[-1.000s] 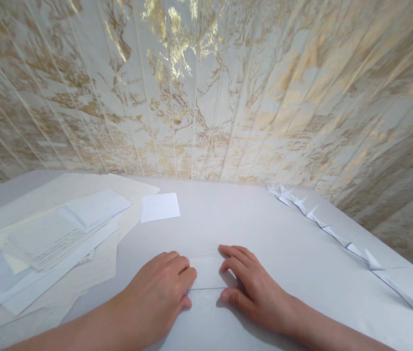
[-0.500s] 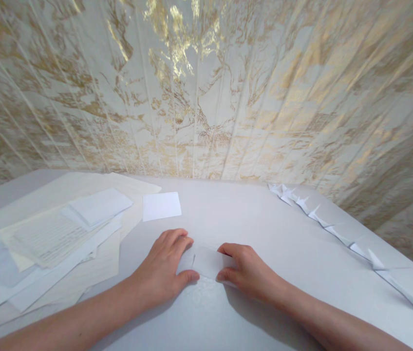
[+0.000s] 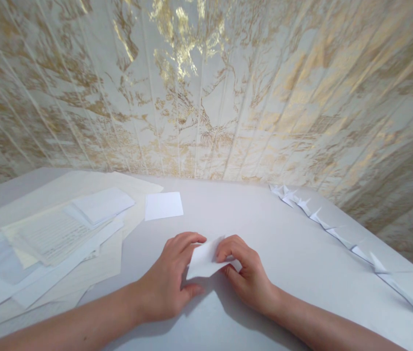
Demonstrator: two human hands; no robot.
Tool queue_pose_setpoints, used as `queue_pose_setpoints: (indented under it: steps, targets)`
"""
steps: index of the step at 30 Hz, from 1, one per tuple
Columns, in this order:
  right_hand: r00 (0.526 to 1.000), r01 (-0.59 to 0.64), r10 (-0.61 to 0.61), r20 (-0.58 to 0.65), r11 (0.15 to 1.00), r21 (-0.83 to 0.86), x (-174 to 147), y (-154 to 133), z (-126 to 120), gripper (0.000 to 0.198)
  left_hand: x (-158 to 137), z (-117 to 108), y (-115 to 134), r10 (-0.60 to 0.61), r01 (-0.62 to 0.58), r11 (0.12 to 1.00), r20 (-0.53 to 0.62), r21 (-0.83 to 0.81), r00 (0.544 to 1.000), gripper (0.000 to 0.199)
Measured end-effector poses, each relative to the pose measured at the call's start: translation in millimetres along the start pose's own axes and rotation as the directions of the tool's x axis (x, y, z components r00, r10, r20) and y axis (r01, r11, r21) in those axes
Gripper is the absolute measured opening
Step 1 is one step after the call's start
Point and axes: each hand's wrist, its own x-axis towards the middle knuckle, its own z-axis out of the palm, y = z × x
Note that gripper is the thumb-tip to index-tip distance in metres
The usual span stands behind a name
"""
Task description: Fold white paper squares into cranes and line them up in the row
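A small piece of folded white paper [image 3: 207, 257] is raised off the white table, tilted, with one flap standing up. My right hand [image 3: 246, 270] pinches its right side, fingers curled over the top and thumb underneath. On the other side, my left hand [image 3: 172, 273] has its thumb and fingers spread apart. The left fingertips are at the paper's upper left edge, partly behind it; whether they touch it is unclear. Beyond my hands, a white paper square [image 3: 164, 205] lies flat on the table.
Overlapping sheets [image 3: 56, 234], some with printed lines, cover the table's left side, with smaller white papers [image 3: 102, 204] on top. Along the right edge runs a row of folded paper cranes [image 3: 377, 263]. A gold-patterned curtain [image 3: 206, 97] hangs behind the table [image 3: 235, 209].
The folded paper has come up off the table and tilted, held by my right hand. My left thumb has parted from the paper.
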Motion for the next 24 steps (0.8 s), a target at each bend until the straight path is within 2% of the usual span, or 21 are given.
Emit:
queue_pose_setpoints:
  steps: [5, 8, 10, 12, 14, 17, 20, 24]
  targets:
    - [0.996, 0.088, -0.087, 0.025, 0.995, -0.039, -1.2, -1.2, 1.4, 0.022, -0.2, -7.1, 5.0, 0.118, -0.11, 0.99, -0.106, 0.083, 0.987, 0.018]
    - [0.991, 0.131, -0.132, -0.006, 0.984, -0.12, -4.3, -0.1, -0.3, 0.033, 1.1, -13.1, 8.7, 0.207, -0.186, 0.971, -0.139, 0.152, 0.968, 0.019]
    - [0.984, 0.172, -0.178, -0.019, 0.968, -0.185, -5.9, 2.5, -1.8, 0.041, 1.6, -14.2, 9.2, 0.275, -0.253, 0.951, -0.112, 0.18, 0.955, 0.018]
    - [0.975, 0.219, -0.219, 0.027, 0.949, -0.226, -5.9, 4.9, -3.0, 0.038, 2.0, -12.6, 7.9, 0.286, -0.27, 0.945, -0.071, 0.183, 0.956, 0.017]
    - [0.97, 0.242, -0.235, 0.061, 0.942, -0.23, -4.7, 5.6, -3.8, 0.028, 2.1, -9.5, 5.8, 0.246, -0.236, 0.96, -0.053, 0.154, 0.968, 0.017]
    - [0.963, 0.27, -0.265, 0.051, 0.94, -0.209, -3.1, 2.8, -4.2, 0.022, 2.1, -6.0, 3.8, 0.205, -0.2, 0.976, -0.048, 0.09, 0.978, 0.017]
    - [0.957, 0.29, -0.284, 0.058, 0.938, -0.189, -4.5, -1.2, -3.6, 0.023, 2.2, -6.3, 3.7, 0.253, -0.247, 0.964, -0.053, 0.095, 0.966, 0.023]
    - [0.954, 0.296, -0.298, 0.027, 0.931, -0.213, -8.1, -2.1, -2.8, 0.034, 2.7, -10.1, 4.3, 0.374, -0.358, 0.912, -0.046, 0.201, 0.926, 0.022]
